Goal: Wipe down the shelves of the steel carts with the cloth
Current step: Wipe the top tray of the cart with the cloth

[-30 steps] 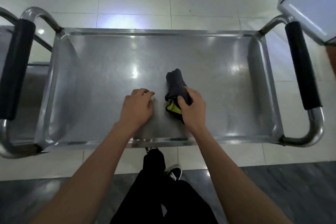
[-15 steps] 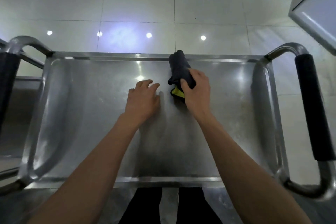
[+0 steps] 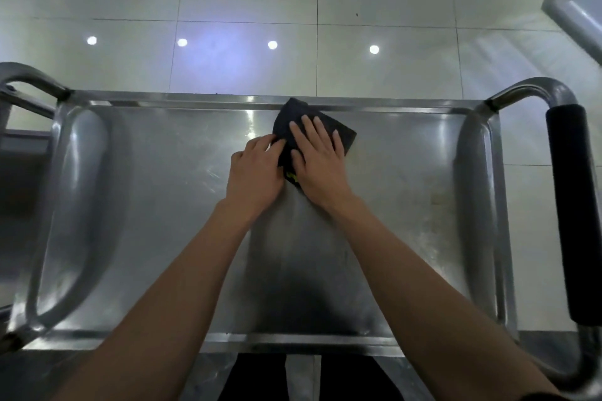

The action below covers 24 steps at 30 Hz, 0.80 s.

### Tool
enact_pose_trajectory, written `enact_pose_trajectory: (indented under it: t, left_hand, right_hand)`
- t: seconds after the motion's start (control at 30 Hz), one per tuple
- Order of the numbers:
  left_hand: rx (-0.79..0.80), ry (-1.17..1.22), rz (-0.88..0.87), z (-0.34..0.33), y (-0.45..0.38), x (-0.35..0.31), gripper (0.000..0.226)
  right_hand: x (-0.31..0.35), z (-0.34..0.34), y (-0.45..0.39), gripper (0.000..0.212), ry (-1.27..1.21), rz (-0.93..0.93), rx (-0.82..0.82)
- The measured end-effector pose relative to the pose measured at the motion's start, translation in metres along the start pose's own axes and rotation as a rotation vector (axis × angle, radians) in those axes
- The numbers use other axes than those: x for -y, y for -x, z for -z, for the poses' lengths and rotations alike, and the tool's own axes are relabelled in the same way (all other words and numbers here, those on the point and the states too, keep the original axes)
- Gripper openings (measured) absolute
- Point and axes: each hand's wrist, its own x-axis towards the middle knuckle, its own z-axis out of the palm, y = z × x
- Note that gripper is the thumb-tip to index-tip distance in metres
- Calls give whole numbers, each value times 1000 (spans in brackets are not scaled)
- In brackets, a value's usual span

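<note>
A dark cloth [image 3: 343, 135] with a yellow-green underside lies on the top shelf of the steel cart [image 3: 407, 179], up against the shelf's far rim. My right hand [image 3: 317, 159] lies flat on the cloth with fingers spread, pressing it to the steel. My left hand [image 3: 257, 172] sits just left of it, fingertips pinching the cloth's left edge. Most of the cloth is hidden under my right hand.
The cart has tubular handles at both ends; the right one [image 3: 573, 215] carries a black foam grip. Part of another steel cart [image 3: 19, 146] shows at the left. A white cabinet corner [image 3: 576, 0] juts in at the top right. Glossy floor tiles lie beyond.
My right hand has flattened from a grip onto the cloth, which is now spread wider at the far rim. My left hand moved right and took the cloth's edge.
</note>
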Motion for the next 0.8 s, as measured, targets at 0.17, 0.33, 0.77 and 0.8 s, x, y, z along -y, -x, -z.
enact_pose_trajectory:
  t: [0.17, 0.33, 0.77, 0.8]
  left_hand:
    - [-127, 124, -23, -9, -6, -2, 49]
    - [1, 18, 51, -19, -13, -14, 74]
    - [88, -115, 126, -21, -19, -39, 43]
    - [90, -120, 128, -21, -21, -43, 41]
  right_hand:
    - [-10, -3, -14, 57, 38, -12, -31]
    - [-28, 2, -21, 54, 51, 17, -50]
    - [-92, 30, -13, 55, 2, -110, -88]
    - [-98, 34, -10, 55, 3, -119, -92]
